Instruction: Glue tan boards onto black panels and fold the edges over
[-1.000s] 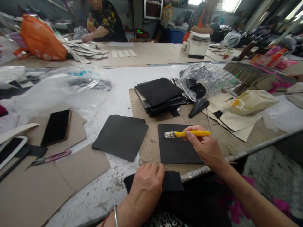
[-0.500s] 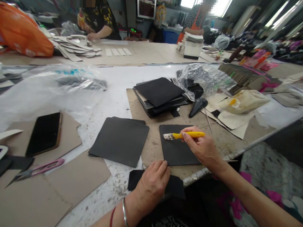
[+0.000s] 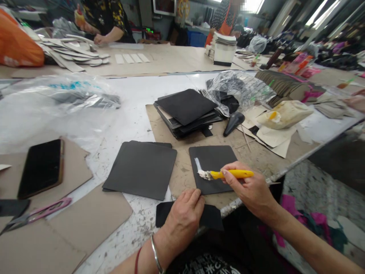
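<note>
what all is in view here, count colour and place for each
brush: 1, yellow handle, whitish bristles, in right hand, bristles on the black sheet
black sheet: 1, black with pale streak, on brown mat
small black piece: 1, black, under left hand
loose sheets: about 2, black, left of mat
sheet stack: 1, black, behind
phone: 1, black, far left
snips: 1, pink, near left
clear bags: 2, left and centre back
bottle: 1, cream, lying right
orange bag: 1, top left
people: 2, far side
left hand: flat on the small piece
right hand: gripping the brush
</note>
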Demonstrator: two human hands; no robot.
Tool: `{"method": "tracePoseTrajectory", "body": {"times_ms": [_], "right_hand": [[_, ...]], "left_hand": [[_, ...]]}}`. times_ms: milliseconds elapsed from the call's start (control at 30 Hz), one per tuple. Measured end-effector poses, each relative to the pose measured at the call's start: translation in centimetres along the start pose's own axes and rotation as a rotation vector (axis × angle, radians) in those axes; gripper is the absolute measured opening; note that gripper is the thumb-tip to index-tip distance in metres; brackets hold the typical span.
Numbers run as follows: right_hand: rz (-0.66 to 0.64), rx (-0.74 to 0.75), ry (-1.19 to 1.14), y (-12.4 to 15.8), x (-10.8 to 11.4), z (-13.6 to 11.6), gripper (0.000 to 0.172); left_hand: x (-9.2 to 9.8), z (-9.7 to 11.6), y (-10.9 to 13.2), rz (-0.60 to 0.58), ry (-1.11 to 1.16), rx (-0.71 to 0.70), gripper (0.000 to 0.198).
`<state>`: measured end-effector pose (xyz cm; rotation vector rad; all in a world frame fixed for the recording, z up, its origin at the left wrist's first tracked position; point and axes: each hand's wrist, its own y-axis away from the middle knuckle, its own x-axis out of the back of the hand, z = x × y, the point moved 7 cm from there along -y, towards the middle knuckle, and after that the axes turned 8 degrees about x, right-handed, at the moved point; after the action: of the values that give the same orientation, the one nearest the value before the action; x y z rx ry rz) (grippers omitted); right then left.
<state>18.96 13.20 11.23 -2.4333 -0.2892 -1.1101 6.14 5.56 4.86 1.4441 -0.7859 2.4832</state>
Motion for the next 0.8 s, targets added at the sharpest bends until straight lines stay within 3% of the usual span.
{"method": "tracePoseTrajectory", "body": {"times_ms": [167, 433, 800], "right_hand": [[0.021, -0.105, -0.033, 2.5, 1.0, -0.3, 0.020], [0.133, -0.345, -0.235, 3.5, 0.7, 1.6, 0.025], [0.241, -0.391, -0.065, 5.4, 4.5, 5.3, 0.026]], "left_hand": [[0.1, 0.1, 0.0, 0.009, -0.010, -0.008, 0.031], [-0.3, 0.2, 0.6, 0.015, -0.045, -0.025, 0.032], [-0.4, 0.5, 0.6, 0.017, -0.123, -0.066, 0.038]]}}
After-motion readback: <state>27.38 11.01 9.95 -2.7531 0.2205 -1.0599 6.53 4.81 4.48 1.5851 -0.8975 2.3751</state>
